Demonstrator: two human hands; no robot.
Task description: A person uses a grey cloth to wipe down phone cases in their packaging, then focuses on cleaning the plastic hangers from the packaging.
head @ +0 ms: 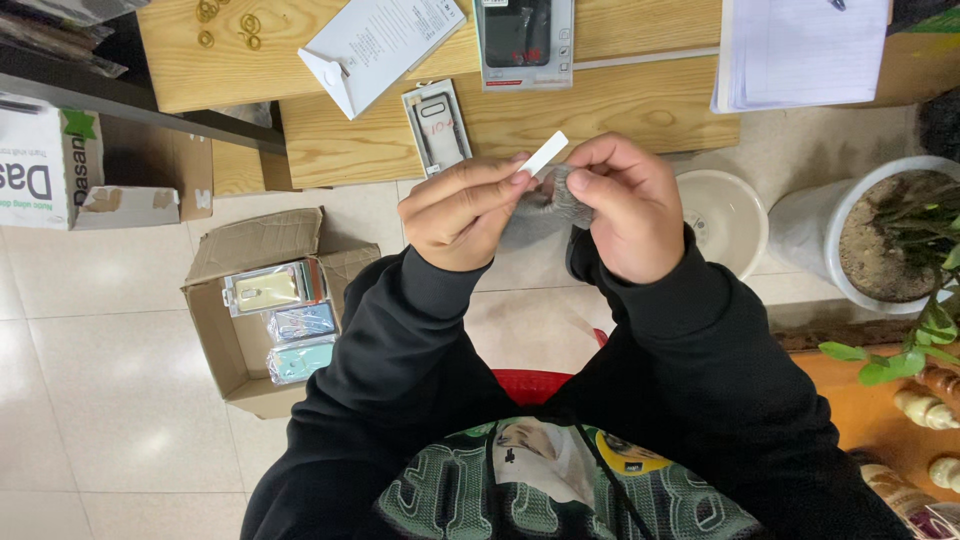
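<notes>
My left hand (462,210) and my right hand (625,205) are raised together in front of me, below the edge of a wooden table (620,110). Between the fingertips of both hands I pinch a small white strip (545,153) that sticks up and to the right. A grey, soft-looking item (545,212) is bunched between the two hands, mostly hidden by the fingers. On the table just beyond lies a grey phone case (437,125) in a clear package.
An open cardboard box (262,310) with packaged phone cases stands on the tiled floor at left. A white bowl (722,218) and a potted plant (890,235) sit at right. Papers (800,50), a white sheet (380,45) and a boxed dark case (525,40) lie on the table.
</notes>
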